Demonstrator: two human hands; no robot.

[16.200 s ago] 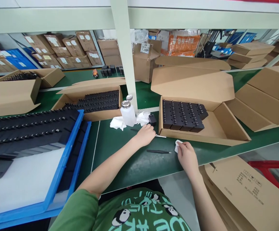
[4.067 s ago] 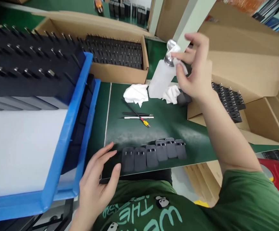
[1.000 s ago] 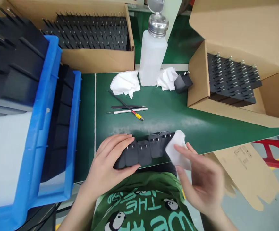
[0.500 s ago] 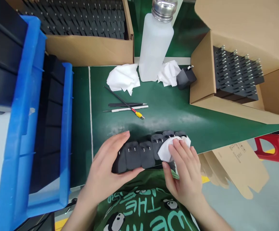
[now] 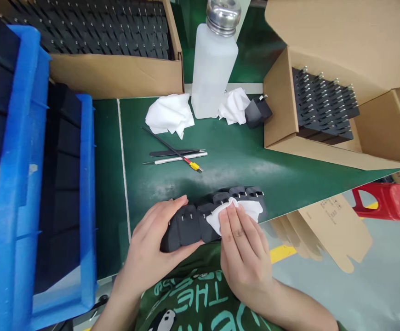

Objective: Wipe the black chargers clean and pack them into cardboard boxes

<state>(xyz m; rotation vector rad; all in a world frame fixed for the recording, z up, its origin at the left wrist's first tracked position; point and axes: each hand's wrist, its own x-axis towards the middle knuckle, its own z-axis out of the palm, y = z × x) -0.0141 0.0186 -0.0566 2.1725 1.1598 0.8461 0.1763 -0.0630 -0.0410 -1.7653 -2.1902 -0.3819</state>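
A row of black plug adapters [image 5: 188, 226] lies at the table's near edge, their metal pins showing. My left hand [image 5: 153, 243] grips the left end of this row, thumb along the near side and fingers round the far side. Over the middle and right adapters lies a white cloth [image 5: 251, 209]. My right hand [image 5: 244, 248] presses it down with bunched fingertips, close to the pins. The undersides of the adapters and my right thumb are hidden.
Beyond the hands lie tweezers [image 5: 175, 152], a thin white-handled tool [image 5: 182, 158] and a yellow-tipped cable [image 5: 195, 166]. A bottle [image 5: 214, 69] stands between crumpled cloths [image 5: 170, 115]. Cardboard boxes [image 5: 117, 73] of adapters are at the back and right; blue bins [image 5: 87, 202] flank the left.
My right hand has slid left along the row with the white cloth, uncovering pins at the right end. My left hand keeps its grip. The whole view has shifted slightly.
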